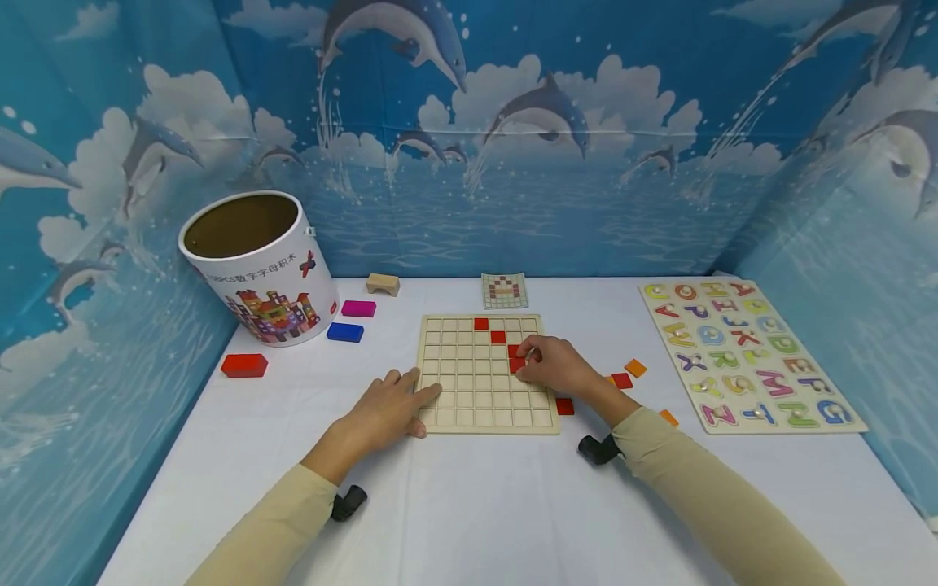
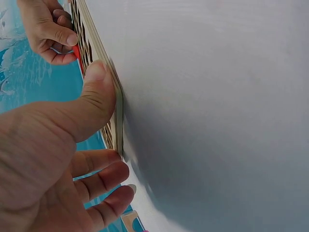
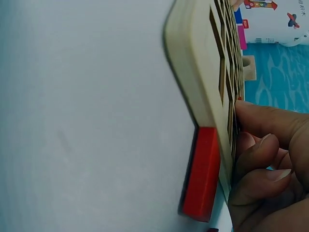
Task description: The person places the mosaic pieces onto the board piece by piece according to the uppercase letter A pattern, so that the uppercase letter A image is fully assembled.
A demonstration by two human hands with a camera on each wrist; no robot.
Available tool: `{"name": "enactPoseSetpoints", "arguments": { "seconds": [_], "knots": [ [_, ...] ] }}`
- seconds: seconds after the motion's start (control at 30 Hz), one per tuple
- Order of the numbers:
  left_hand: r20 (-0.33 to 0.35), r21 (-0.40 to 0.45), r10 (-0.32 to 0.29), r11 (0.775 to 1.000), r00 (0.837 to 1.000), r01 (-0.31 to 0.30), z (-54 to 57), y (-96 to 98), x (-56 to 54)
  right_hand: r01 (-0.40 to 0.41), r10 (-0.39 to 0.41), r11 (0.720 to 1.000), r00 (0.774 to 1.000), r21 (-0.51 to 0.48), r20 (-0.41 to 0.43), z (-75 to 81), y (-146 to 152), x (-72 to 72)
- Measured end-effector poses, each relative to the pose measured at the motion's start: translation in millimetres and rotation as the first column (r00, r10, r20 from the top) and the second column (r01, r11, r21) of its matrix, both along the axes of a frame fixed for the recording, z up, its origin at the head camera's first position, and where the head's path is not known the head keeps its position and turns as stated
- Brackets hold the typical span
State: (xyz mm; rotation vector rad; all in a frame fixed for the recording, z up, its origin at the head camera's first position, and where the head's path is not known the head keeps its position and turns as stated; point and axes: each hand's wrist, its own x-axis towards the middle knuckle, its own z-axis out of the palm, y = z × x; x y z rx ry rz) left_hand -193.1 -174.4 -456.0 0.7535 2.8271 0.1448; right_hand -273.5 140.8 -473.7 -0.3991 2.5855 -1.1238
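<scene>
A wooden grid board [image 1: 469, 391] lies in the middle of the white table. My left hand [image 1: 384, 411] rests at its near left corner, thumb against the near edge and index finger straight over the cells. Over the right side of the board, my right hand [image 1: 557, 362] pinches a red square tile [image 2: 77, 51] between thumb and index finger. Other red tiles sit in the cells, one at the top row [image 1: 480, 324] and one a row lower [image 1: 498, 337]. A loose red tile [image 1: 564, 406] touches the board's right edge; it looks thick in the right wrist view.
Right of the board lie another red tile [image 1: 622, 380] and orange tiles [image 1: 635, 368], partly under the right forearm. A pattern card [image 1: 504, 290] is behind the board. Letter puzzle [image 1: 755, 358] at right; white bucket [image 1: 271, 285], blue block [image 1: 345, 332] and red block [image 1: 244, 365] at left.
</scene>
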Motion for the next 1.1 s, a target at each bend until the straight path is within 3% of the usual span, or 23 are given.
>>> {"name": "enactPoseSetpoints", "arguments": {
  "seconds": [0.33, 0.57, 0.73, 1.1],
  "knots": [
    [-0.006, -0.006, -0.001, 1.0, 1.0, 0.001, 0.1, 2.1, 0.2, 0.022, -0.022, 1.0, 1.0, 0.007, -0.008, 3.7, 4.9, 1.6],
    [0.007, 0.008, 0.005, 1.0, 1.0, -0.005, -1.9, 2.5, 1.2, 0.161, -0.159, 0.986, 0.987, -0.054, 0.03, 17.2, 43.3, 9.1],
    [-0.012, -0.01, 0.004, 1.0, 1.0, -0.005, -2.3, 1.2, 2.0, 0.192, -0.19, 0.981, 0.979, -0.016, 0.079, 12.0, 67.0, 20.3],
    [-0.02, 0.003, 0.004, 1.0, 1.0, -0.004, 0.2, 1.6, 2.6, 0.203, -0.203, 0.976, 0.979, 0.075, 0.0, -0.9, 71.5, 33.8]
  ]
}}
